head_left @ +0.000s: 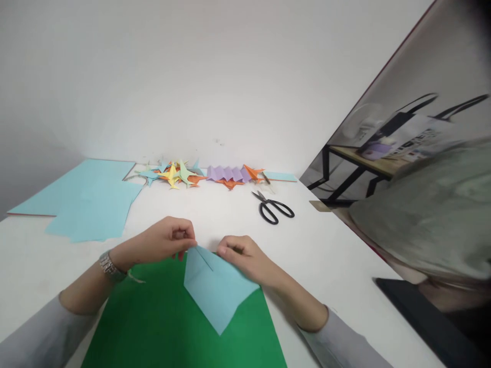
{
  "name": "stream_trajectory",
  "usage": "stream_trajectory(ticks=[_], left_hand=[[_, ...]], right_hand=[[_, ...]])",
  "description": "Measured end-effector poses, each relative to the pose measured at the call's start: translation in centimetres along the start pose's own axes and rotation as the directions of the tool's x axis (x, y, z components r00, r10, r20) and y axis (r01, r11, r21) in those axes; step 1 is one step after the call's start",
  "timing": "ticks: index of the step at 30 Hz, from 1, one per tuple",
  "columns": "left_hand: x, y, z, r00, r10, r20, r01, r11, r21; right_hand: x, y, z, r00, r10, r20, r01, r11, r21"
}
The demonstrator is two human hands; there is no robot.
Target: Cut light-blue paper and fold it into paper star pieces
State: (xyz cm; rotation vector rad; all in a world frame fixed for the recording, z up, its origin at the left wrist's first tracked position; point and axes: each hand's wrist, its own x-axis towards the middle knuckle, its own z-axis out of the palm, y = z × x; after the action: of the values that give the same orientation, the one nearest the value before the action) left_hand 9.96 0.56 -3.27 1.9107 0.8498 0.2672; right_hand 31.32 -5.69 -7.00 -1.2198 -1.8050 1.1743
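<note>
A partly folded sheet of light blue paper (220, 294) lies over a green sheet (153, 317) in front of me. My left hand (172, 237) pinches the paper's upper left corner between thumb and fingers. From that corner a dark line, the edge of a fold or slit, runs down towards the middle. My right hand (241, 258) is closed on the paper's upper right edge, thumb on top, with the other fingers curled and partly hidden. The lower point of the paper rests on the green sheet.
Black-handled scissors (272, 207) lie beyond my right hand. Blue paper sheets (92, 204) are stacked at the left. Along the wall sit several folded paper cranes (172, 174) and a pleated purple paper (228, 174). A person (425, 204) sits close on the right.
</note>
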Motion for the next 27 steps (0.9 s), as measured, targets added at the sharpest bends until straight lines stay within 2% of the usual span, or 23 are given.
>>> stream_trajectory(ticks=[3, 7, 14, 19, 23, 27], left_hand=[[0.0, 0.5, 1.4, 0.999, -0.008, 0.041, 0.008, 1.0, 0.005], [0.1, 0.6, 2.1, 0.998, -0.052, 0.041, 0.052, 0.999, 0.014], [0.4, 0.3, 1.1, 0.993, -0.116, 0.035, 0.11, 0.984, 0.143], [0.4, 0.3, 1.1, 0.991, -0.137, -0.013, 0.137, 0.985, 0.1], [0.4, 0.6, 1.8, 0.994, -0.102, 0.04, 0.097, 0.988, 0.119], [0.3, 0.6, 2.6, 0.999, -0.04, 0.025, 0.036, 0.988, 0.148]], right_hand=[[-0.2, -0.2, 0.3, 0.993, -0.019, 0.117, 0.021, 1.0, -0.017], [-0.2, -0.2, 0.4, 0.992, -0.023, 0.127, 0.034, 0.996, -0.083], [0.0, 0.2, 0.5, 0.988, -0.002, 0.152, 0.031, 0.982, -0.189], [-0.1, 0.2, 0.6, 0.991, -0.007, 0.132, 0.031, 0.984, -0.177], [-0.2, 0.0, 0.6, 0.992, -0.032, 0.122, 0.052, 0.984, -0.17], [-0.3, -0.2, 0.8, 0.987, -0.024, 0.16, 0.046, 0.99, -0.136]])
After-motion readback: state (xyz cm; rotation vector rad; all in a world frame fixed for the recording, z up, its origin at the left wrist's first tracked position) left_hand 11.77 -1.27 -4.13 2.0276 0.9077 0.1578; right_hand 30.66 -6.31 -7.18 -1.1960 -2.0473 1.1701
